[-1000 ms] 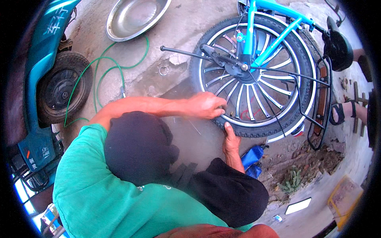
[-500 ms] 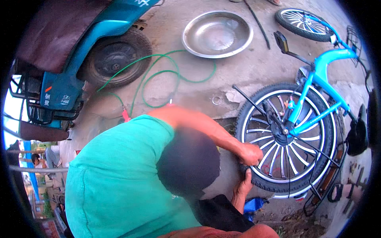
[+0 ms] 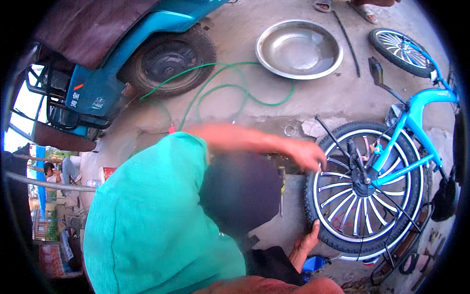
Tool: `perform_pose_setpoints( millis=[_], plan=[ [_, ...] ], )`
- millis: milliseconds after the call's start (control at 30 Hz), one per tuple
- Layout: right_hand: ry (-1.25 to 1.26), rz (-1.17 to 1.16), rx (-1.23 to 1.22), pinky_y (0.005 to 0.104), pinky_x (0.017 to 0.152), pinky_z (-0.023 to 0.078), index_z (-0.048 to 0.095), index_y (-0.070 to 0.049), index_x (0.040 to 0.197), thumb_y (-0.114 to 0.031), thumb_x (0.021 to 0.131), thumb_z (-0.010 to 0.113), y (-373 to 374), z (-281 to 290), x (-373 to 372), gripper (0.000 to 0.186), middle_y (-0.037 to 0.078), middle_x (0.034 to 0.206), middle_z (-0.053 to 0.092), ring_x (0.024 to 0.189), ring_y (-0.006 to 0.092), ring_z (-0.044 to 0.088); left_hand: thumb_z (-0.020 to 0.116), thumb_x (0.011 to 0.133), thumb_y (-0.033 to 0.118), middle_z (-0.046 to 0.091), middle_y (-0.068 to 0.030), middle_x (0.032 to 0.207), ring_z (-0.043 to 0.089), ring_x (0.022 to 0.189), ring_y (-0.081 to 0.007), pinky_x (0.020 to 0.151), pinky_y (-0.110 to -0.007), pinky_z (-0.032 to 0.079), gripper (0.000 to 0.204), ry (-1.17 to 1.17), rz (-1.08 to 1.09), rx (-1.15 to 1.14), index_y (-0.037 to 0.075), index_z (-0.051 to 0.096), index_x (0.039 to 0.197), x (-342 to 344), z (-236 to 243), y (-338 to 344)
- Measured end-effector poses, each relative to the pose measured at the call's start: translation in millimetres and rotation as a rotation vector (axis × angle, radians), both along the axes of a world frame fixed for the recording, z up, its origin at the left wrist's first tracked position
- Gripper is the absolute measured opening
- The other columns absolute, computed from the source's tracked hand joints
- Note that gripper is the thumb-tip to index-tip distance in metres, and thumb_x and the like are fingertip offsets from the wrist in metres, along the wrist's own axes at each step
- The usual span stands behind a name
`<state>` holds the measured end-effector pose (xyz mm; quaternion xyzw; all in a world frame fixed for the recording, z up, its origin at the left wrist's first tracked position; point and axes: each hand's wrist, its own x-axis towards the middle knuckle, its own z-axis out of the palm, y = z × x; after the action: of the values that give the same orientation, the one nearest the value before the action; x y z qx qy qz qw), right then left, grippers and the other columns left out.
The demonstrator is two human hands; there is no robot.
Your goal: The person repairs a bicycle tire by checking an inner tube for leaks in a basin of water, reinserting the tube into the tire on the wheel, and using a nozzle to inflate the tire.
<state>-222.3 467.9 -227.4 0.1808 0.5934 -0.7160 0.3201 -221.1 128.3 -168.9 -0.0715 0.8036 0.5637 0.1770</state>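
Note:
Neither my left hand nor my right hand is in view. A person in a green shirt and dark cap bends over a blue bicycle lying on its side. One of that person's hands is lifted over the near wheel's left edge, smeared by motion. Their other hand rests against the black tyre lower down, thumb raised. White curved spokes fill this wheel. Bare skin crosses the lower edge; whose it is, I cannot tell.
A wide metal basin holds some water. Green hose loops beside a teal vehicle. A dark rod lies near sandalled feet. Something blue lies below the wheel. Another person sits far left.
The person's upper hand has left the tyre's edge and moved up, while the lower hand stays at the tyre. My view has shifted, so the basin and bicycle appear farther right and lower.

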Motion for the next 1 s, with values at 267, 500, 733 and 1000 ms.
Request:
perform_pose_setpoints(
  millis=[267, 500, 733, 1000],
  plan=[
    [-0.147, 0.088, -0.106, 0.0417, 0.105, 0.043, 0.05, 0.002, 0.141, -0.029, 0.094, 0.073, 11.0, 0.8, -0.2, 0.061, 0.01, 0.135, 0.058, 0.117, 0.0241, 0.057, 0.063, 0.088, 0.026, 0.071, -0.0194, 0.107, 0.068, 0.1, -0.0389, 0.086, -0.049, 0.053, 0.029, -0.354, 0.243, -0.944, 0.008, 0.07, 0.11, 222.1, 13.9, -200.7],
    [-0.054, 0.083, -0.03, 0.0414, 0.108, 0.04, 0.051, 0.003, 0.14, -0.028, 0.095, 0.072, 13.5, -0.3, -1.6, 0.059, 0.009, 0.136, 0.057, 0.12, 0.0233, 0.056, 0.063, 0.089, 0.037, 0.066, -0.0212, 0.12, 0.065, 0.103, -0.0442, 0.087, -0.054, 0.052, 0.045, -0.4, 0.152, -0.896, 0.009, 0.062, 0.124, 309.3, -25.2, -172.2],
    [-0.092, 0.111, -0.033, 0.0408, 0.109, 0.04, 0.053, 0.003, 0.138, -0.027, 0.097, 0.069, 8.7, 9.5, -4.1, 0.054, 0.01, 0.133, 0.059, 0.12, 0.0228, 0.056, 0.058, 0.093, 0.048, 0.068, -0.0249, 0.111, 0.064, 0.105, -0.0445, 0.09, -0.052, 0.05, 0.05, -0.521, 0.509, -0.747, 0.004, 0.063, 0.117, 302.1, -56.9, -149.8],
    [-0.093, 0.137, -0.129, 0.0423, 0.112, 0.036, 0.053, 0.002, 0.139, -0.032, 0.098, 0.067, 9.9, 0.8, -1.9, 0.055, 0.011, 0.135, 0.059, 0.123, 0.0247, 0.054, 0.062, 0.092, 0.05, 0.07, -0.0213, 0.111, 0.067, 0.105, -0.0377, 0.088, -0.047, 0.052, 0.05, -0.432, 0.497, -0.525, 0.004, 0.066, 0.112, 278.5, -40.3, -130.3]
  ],
)
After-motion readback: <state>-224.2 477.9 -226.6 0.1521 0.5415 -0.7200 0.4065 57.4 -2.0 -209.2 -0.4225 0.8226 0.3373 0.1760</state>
